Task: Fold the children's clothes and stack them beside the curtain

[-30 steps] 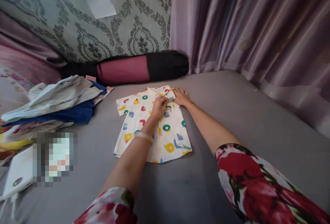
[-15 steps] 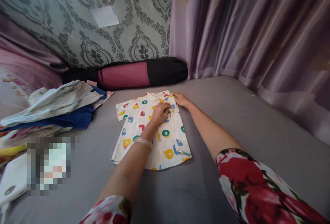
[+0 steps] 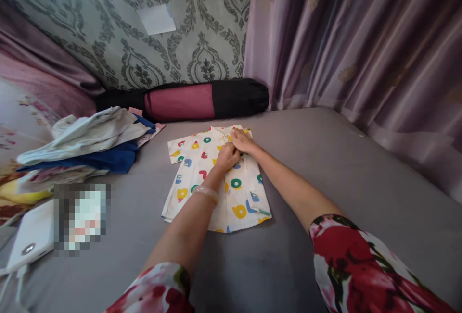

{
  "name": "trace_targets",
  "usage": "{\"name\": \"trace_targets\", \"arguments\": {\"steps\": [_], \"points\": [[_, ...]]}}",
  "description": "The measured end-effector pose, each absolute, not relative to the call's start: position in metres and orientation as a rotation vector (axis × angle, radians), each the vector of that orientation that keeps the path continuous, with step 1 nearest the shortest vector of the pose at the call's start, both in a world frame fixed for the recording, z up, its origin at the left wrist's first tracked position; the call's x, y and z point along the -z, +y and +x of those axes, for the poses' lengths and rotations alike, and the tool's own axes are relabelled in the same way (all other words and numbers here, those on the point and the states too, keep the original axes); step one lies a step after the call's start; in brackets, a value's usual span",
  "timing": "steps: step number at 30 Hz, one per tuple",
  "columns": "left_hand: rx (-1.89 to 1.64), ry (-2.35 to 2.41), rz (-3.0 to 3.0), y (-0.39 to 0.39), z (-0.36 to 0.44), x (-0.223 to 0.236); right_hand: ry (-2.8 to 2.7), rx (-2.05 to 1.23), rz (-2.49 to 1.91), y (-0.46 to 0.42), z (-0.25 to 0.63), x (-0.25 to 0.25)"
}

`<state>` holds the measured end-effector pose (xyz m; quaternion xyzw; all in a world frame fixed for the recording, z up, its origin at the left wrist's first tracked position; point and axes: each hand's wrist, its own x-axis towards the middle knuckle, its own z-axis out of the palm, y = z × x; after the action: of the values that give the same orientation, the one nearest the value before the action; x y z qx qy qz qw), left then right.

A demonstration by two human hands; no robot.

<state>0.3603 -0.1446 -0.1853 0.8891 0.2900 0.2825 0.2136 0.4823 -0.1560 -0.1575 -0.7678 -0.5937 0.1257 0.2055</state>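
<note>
A short-sleeved white shirt [image 3: 212, 197] with a print of red, yellow, green and blue letter shapes lies spread on the grey bed sheet, collar away from me. Its left sleeve sticks out; on the right side no sleeve extends. My left hand [image 3: 228, 156], a pale bangle on its wrist, rests on the upper chest with fingers curled in on the cloth; the fingertips are partly hidden. Just beyond it, touching or nearly touching, my right hand [image 3: 244, 142] lies flat below the collar with its fingers stretched out.
A pile of folded clothes [image 3: 90, 135] sits on the left. Nearer me are a white power bank [image 3: 32, 236] with cables and a blurred-out object [image 3: 86, 217]. A black and pink long bag [image 3: 180, 101] lies along the wall, beside purple curtains [image 3: 325, 39].
My right hand has moved left from the shirt's right shoulder edge onto its upper chest, beside my left hand. My left hand stays on the shirt. The view has shifted slightly.
</note>
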Motion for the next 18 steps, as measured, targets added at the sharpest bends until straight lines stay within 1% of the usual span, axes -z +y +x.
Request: {"name": "trace_targets", "arguments": {"steps": [7,14,18], "points": [[-0.892,0.709,2.430,-0.137,0.363,0.196,-1.560,-0.426,-2.142,-0.152,0.477,0.168],[-0.919,0.692,2.483,-0.136,0.360,0.194,-1.369,-0.503,-2.144,-0.147,0.480,0.168],[-0.895,0.668,2.502,-0.137,0.358,0.192,-1.348,-0.519,-2.158,-0.144,0.484,0.168]]}}
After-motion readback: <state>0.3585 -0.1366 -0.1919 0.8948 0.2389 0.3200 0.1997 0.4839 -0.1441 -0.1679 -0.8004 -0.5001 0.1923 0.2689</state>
